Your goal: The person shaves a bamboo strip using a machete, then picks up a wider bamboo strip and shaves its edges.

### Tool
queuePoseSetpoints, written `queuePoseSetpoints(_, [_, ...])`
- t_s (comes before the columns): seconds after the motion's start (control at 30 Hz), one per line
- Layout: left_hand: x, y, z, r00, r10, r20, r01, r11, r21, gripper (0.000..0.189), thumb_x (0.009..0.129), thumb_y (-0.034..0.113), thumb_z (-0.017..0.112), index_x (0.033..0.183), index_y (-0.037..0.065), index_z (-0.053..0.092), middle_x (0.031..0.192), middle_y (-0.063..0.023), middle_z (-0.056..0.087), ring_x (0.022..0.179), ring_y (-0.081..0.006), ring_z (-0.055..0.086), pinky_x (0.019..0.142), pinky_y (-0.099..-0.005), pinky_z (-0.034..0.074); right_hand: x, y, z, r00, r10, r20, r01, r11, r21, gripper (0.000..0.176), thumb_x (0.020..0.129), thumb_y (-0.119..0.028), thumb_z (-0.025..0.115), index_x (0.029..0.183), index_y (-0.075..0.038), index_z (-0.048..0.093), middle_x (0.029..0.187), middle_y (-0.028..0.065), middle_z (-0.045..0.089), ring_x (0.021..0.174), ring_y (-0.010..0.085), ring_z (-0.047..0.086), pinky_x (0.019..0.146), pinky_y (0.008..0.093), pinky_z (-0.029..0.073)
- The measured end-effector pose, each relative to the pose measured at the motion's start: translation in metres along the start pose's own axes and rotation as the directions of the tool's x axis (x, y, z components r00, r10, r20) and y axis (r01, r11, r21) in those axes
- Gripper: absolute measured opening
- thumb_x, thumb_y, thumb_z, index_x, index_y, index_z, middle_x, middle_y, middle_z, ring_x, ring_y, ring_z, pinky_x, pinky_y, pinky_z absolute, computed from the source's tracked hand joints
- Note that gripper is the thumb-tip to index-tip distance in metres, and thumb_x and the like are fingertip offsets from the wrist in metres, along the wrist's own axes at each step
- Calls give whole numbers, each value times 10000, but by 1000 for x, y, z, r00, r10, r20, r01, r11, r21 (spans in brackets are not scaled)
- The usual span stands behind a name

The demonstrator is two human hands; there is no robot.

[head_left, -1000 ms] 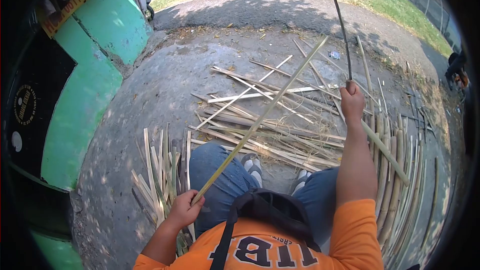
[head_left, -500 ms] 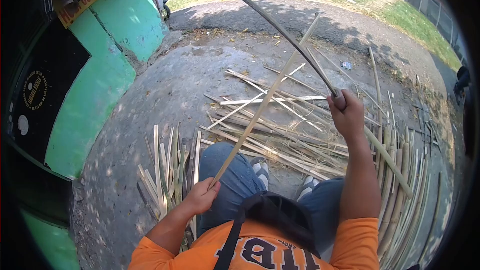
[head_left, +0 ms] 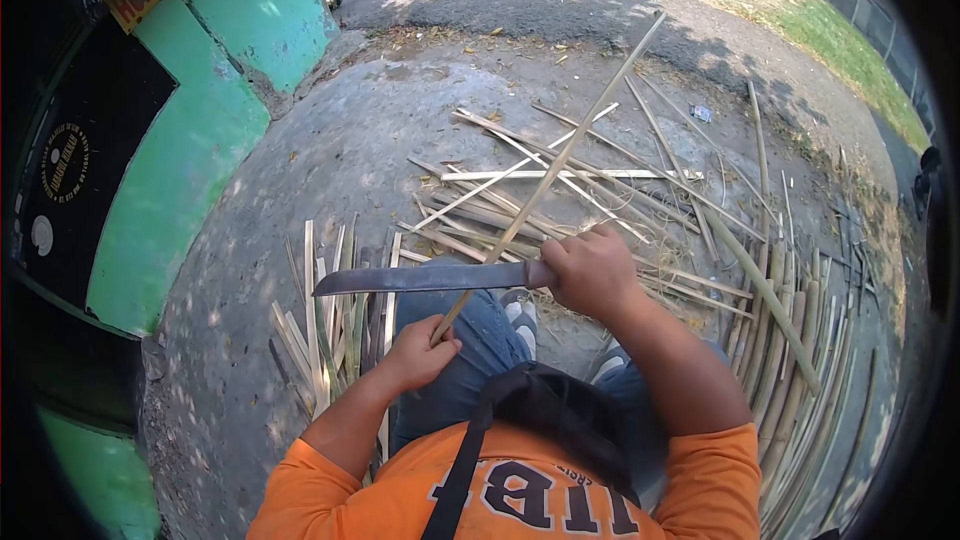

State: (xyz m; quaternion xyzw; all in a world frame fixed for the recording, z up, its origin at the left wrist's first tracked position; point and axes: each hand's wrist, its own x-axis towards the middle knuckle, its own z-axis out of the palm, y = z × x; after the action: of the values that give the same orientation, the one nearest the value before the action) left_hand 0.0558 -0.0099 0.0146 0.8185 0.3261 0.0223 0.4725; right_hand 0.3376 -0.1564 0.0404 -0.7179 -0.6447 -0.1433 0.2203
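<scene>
My left hand (head_left: 420, 353) is closed around the lower end of a long bamboo strip (head_left: 560, 155), which slants up and away to the right. In my right hand (head_left: 597, 273) is the handle of a machete (head_left: 425, 279). Its dark blade lies nearly level, pointing left, and crosses over the strip a little above my left fingers. Below the blade are my knees in blue jeans (head_left: 465, 325). Beyond the strip, cut bamboo pieces (head_left: 590, 195) lie crisscrossed on the ground in front of my feet.
Split bamboo strips (head_left: 322, 320) are bunched at my left side. Longer bamboo poles (head_left: 775, 350) lie in a row at my right. A green wall (head_left: 215, 150) with a black panel (head_left: 85, 155) stands on the left. Past the concrete runs an asphalt road (head_left: 480, 2) with grass behind it.
The machete has swung down and to the left, from raised upright to level across the strip. My right hand dropped and moved left; my left hand keeps its hold, slightly higher.
</scene>
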Motion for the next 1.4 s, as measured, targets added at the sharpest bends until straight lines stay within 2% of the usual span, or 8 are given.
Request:
queuePoseSetpoints(0.33, [-5, -8, 7, 998, -29, -61, 28, 1000, -6, 313, 863, 197, 803, 870, 66, 519, 663, 1, 492, 609, -95, 435, 559, -303, 387, 8, 32, 13, 972, 193, -133, -200, 979, -41, 127, 800, -200, 695, 832, -122, 600, 702, 107, 675, 655, 340, 679, 679, 453, 506])
queuePoseSetpoints(0.5, [-3, 0, 4, 997, -57, -55, 57, 998, -1, 317, 862, 219, 794, 848, 47, 528, 640, -54, 519, 596, -139, 474, 574, -330, 419, 7, 23, 2, 989, 90, 120, -101, 991, 91, 275, 778, -334, 747, 867, -101, 629, 734, 123, 693, 698, 373, 694, 654, 498, 543])
queuePoseSetpoints(0.57, [-3, 2, 4, 996, -71, -51, 72, 997, 25, 310, 866, 212, 789, 848, 50, 525, 645, -58, 522, 601, -139, 480, 578, -329, 422, 4, 22, 10, 988, 2, 153, -27, 986, 162, 219, 796, -297, 728, 810, -110, 614, 693, 129, 671, 674, 379, 679, 647, 505, 531])
queuePoseSetpoints(0.63, [-4, -3, 5, 997, -42, -68, 42, 999, -3, 293, 871, 161, 784, 863, 78, 503, 656, 3, 484, 601, -88, 428, 555, -296, 378, 2, 16, 11, 978, -11, 210, -28, 983, 181, 180, 813, -263, 705, 767, -116, 611, 653, 138, 647, 663, 387, 670, 655, 507, 523])
queuePoseSetpoints(1.03, [-4, -8, 9, 993, -46, -106, 44, 999, -28, 215, 885, 100, 717, 868, 93, 502, 680, 14, 494, 636, -72, 465, 585, -284, 406, 8, 17, 34, 995, 19, 102, -28, 996, 86, 214, 831, -261, 696, 712, -109, 603, 619, 131, 627, 632, 368, 650, 700, 464, 497])
queuePoseSetpoints(1.13, [-3, -6, 5, 995, -51, -82, 49, 998, -28, 212, 889, 95, 712, 872, 96, 500, 680, 18, 501, 636, -70, 473, 582, -280, 407, 10, 19, 31, 991, 24, 134, -33, 997, 64, 156, 759, -255, 712, 758, -119, 637, 676, 144, 666, 666, 362, 684, 691, 471, 518])
queuePoseSetpoints(1.23, [-5, -6, 3, 995, -85, -54, 79, 992, -99, 208, 899, 86, 704, 878, 101, 497, 681, 26, 507, 634, -60, 474, 570, -267, 400, 10, 30, 28, 983, 106, 147, -111, 993, 26, 159, 776, -255, 716, 783, -114, 641, 694, 154, 672, 688, 373, 687, 685, 488, 523])
queuePoseSetpoints(1.4, [-5, -10, 1, 995, -98, -14, 95, 981, -167, 233, 898, 72, 720, 880, 112, 491, 700, 41, 502, 633, -46, 459, 554, -253, 383, 9, 58, 15, 958, 285, -19, -283, 957, 62, 123, 824, -169, 653, 773, -62, 619, 693, 187, 636, 681, 428, 644, 666, 539, 522])
